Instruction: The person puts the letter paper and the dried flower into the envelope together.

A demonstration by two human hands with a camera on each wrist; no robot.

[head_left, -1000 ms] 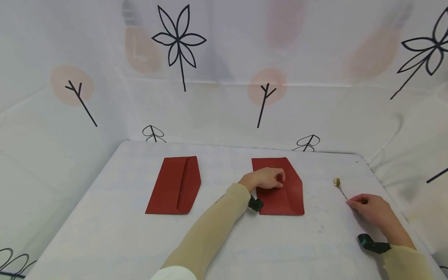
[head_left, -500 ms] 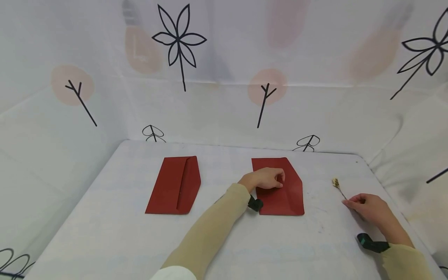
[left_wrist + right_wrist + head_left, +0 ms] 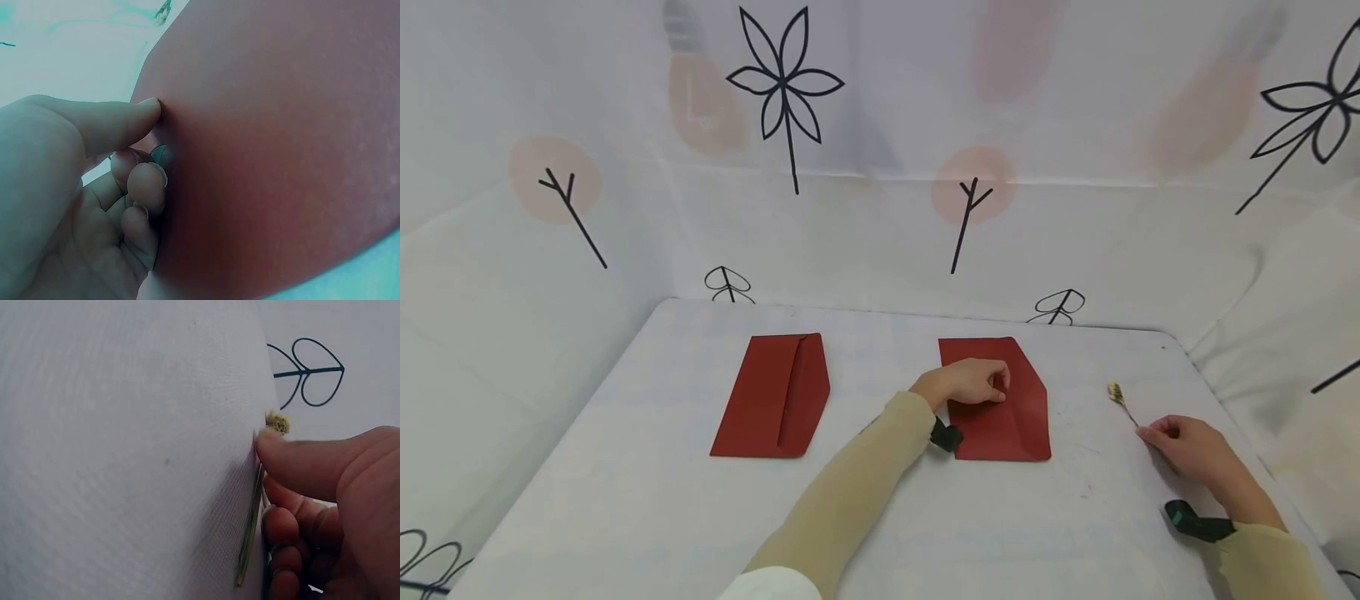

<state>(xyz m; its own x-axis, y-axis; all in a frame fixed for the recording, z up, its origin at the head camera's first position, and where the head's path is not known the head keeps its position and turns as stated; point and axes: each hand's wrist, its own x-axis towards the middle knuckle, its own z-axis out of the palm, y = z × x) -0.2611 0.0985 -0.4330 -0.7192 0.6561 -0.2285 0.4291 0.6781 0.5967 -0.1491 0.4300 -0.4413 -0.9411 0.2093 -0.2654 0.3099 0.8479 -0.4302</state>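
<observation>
On the right side of the table, my right hand (image 3: 1187,450) pinches a small dried flower (image 3: 1120,400) by its thin stem. Its yellowish head points away and left; in the right wrist view the stem (image 3: 249,540) runs past the fingers close to the white tabletop. My left hand (image 3: 966,382) is over the right red envelope (image 3: 1030,425), thumb and curled fingers at the edge of its pocket, with the pointed flap lying to the right. In the left wrist view the thumb tip touches the red paper (image 3: 281,125), and part of the fingertips is hidden in shadow.
A second red envelope (image 3: 763,400) lies at the left, its flap also toward the right. Both rest on a white tabletop (image 3: 625,500). White cloth walls (image 3: 865,242) with printed plants enclose the back and sides.
My right hand has shifted very slightly left, carrying the dried flower's head a little way toward the right envelope. The left hand and both envelopes have stayed put.
</observation>
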